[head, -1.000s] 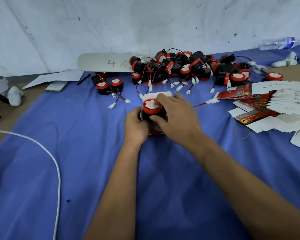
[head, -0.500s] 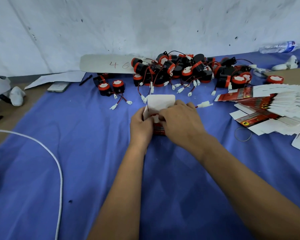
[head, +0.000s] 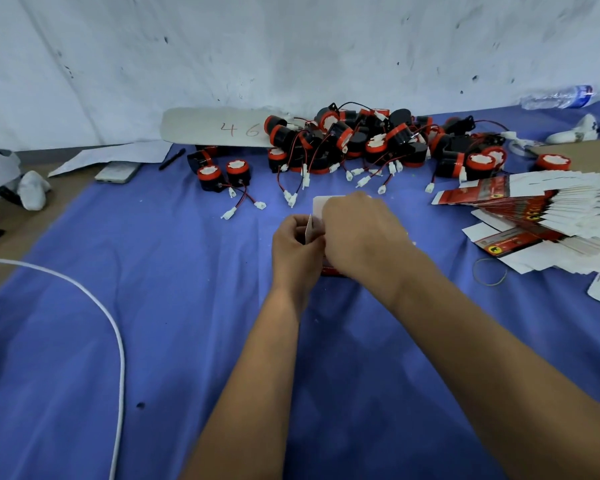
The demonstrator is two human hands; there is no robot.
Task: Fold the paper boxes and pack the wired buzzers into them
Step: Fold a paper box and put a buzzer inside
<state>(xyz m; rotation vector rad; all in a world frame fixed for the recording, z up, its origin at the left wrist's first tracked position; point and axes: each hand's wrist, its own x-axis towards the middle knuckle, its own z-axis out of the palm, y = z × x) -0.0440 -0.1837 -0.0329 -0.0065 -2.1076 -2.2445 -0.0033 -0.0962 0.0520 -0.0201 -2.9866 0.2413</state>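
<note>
**Paper box held between both hands, top flap about to close**

Paper box (head: 321,216) sits at the middle of the blue tabletop (head: 187,306), just in front of the person and held from both sides. The left hand (head: 297,244) has its fingers pinching a small white side flap at the box's left edge. The right hand (head: 359,233) lies over the top, fingers curled down on the larger white lid flap; how tightly they press I cannot tell, since the hand hides the box mouth. Only a red strip of the box shows beneath the right wrist, so its long axis is unclear.

Judging from this, the closing fold runs toward the person, and the right hand is best placed to do it. Loose buzzers (head: 361,140) lie in a heap well behind the box, with two more (head: 222,173) to the left, their wire plugs near the lid. Flat boxes (head: 551,216) fan out to the right. Open cloth remains on the near side and to the left.
</note>
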